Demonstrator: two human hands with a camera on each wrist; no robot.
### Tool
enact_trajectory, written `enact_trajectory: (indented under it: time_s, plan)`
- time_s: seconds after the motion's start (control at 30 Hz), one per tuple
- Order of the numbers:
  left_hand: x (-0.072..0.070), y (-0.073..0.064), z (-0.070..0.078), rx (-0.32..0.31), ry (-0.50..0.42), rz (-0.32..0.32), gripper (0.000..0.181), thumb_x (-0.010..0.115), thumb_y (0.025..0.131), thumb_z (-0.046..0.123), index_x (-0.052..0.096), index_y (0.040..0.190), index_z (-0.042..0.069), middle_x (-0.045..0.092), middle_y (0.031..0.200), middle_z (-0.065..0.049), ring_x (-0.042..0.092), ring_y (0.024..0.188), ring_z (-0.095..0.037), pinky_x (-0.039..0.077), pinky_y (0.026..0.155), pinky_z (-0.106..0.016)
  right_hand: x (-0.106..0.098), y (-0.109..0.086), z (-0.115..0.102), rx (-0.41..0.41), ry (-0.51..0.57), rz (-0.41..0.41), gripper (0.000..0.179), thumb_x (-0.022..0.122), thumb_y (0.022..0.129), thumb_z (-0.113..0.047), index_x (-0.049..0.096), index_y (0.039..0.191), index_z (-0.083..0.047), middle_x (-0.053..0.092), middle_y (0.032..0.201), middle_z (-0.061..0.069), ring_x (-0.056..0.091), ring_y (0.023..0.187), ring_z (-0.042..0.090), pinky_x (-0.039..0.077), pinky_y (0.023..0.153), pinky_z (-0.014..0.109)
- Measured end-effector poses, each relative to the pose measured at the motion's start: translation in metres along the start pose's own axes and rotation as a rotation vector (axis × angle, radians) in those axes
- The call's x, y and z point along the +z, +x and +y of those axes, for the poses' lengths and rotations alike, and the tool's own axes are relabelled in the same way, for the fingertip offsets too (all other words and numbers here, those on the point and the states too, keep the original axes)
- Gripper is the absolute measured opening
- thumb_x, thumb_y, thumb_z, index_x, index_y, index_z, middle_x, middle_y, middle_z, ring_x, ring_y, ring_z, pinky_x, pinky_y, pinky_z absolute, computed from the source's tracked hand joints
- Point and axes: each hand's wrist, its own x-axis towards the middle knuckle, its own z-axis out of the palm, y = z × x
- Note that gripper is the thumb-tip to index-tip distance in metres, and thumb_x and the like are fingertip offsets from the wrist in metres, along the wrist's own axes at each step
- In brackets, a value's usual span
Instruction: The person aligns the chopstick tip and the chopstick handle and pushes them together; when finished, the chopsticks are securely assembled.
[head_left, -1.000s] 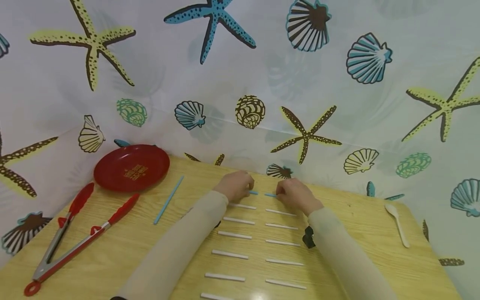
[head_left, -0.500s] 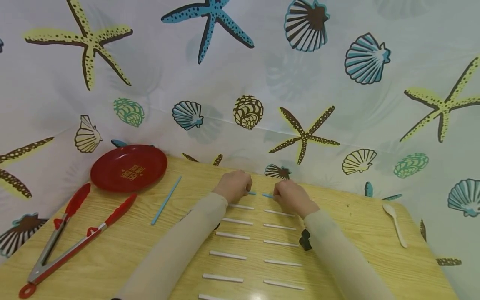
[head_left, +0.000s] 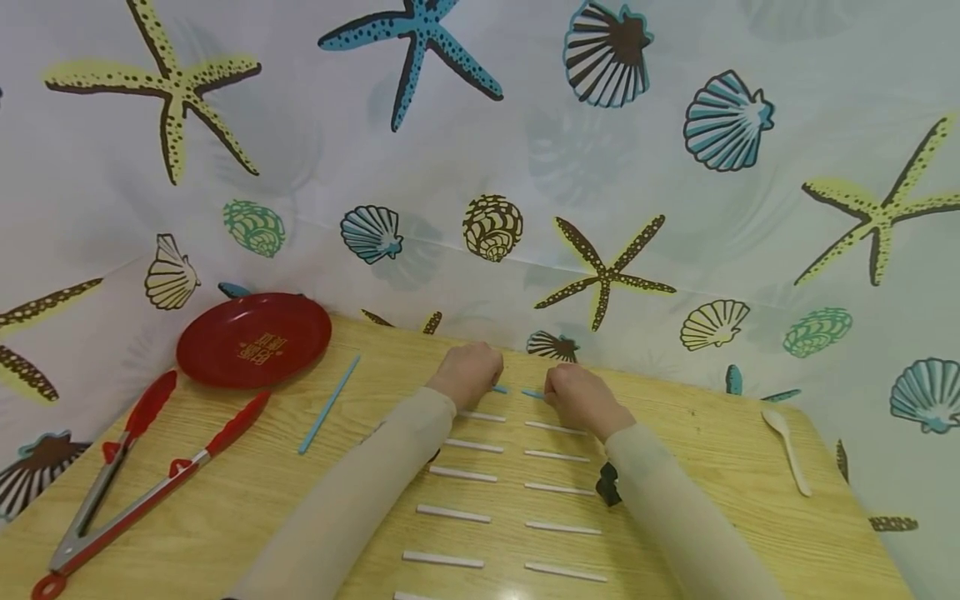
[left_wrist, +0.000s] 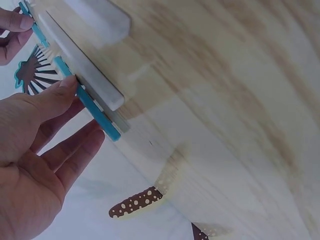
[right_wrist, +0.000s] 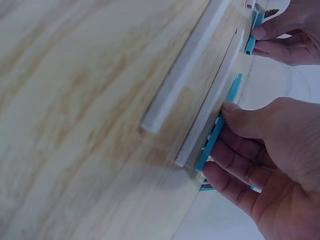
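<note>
In the head view my left hand (head_left: 471, 373) and right hand (head_left: 581, 396) are side by side near the table's back edge. Between thumb and fingers, the left pinches a thin blue stick (left_wrist: 95, 107), low at the wood in the left wrist view. The right pinches a second blue stick (right_wrist: 215, 135), close beside a white stick (right_wrist: 210, 100). The two blue sticks lie nearly in line, a short gap between their inner ends. Toward me run two columns of white sticks, a left one (head_left: 463, 475) and a right one (head_left: 558, 489).
A third, longer blue stick (head_left: 330, 404) lies left of my left arm. Beyond it are a red plate (head_left: 217, 333) and spread red-tipped tongs (head_left: 138, 508). A white spoon (head_left: 787, 450) lies at the right. A shell-patterned cloth (head_left: 435, 175) rises behind the table (head_left: 697, 442).
The head view has shifted slightly, moving everything a little left in it. Both hands keep their pinch on the blue sticks, with the right hand turned a little more knuckles-up.
</note>
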Motion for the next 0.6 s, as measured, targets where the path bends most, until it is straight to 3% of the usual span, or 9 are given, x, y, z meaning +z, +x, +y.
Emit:
enact_trajectory:
  time_s: [0.17,0.37,0.6]
  plan:
    - [0.000,-0.001,-0.002,-0.009,0.016,0.001,0.011,0.072,0.092,0.011,0.071,0.081,0.015,0.066,0.083,0.003,0.063,0.077,-0.013,0.054,0.064,-0.030,0.001,-0.001,0.001,0.017,-0.002,-0.013,0.011,0.066,0.096,-0.012,0.062,0.085,-0.011,0.058,0.085,-0.002,0.057,0.080,0.016,0.052,0.070,0.035]
    - [-0.003,-0.008,-0.007,0.044,0.010,0.037,0.008,0.070,0.093,0.009,0.068,0.086,0.012,0.066,0.085,0.000,0.063,0.077,-0.015,0.054,0.064,-0.031,-0.008,-0.006,0.003,0.011,0.029,-0.018,0.006,0.060,0.099,-0.011,0.060,0.093,-0.010,0.060,0.088,0.000,0.059,0.082,0.018,0.051,0.072,0.038]
    - [-0.015,-0.023,-0.013,0.112,0.068,0.135,0.009,0.069,0.093,0.005,0.063,0.096,0.011,0.067,0.087,-0.004,0.065,0.079,-0.019,0.054,0.066,-0.034,-0.023,-0.023,0.006,-0.079,0.083,0.103,0.009,0.060,0.099,-0.005,0.064,0.106,-0.003,0.068,0.091,0.005,0.065,0.080,0.020,0.054,0.073,0.036]
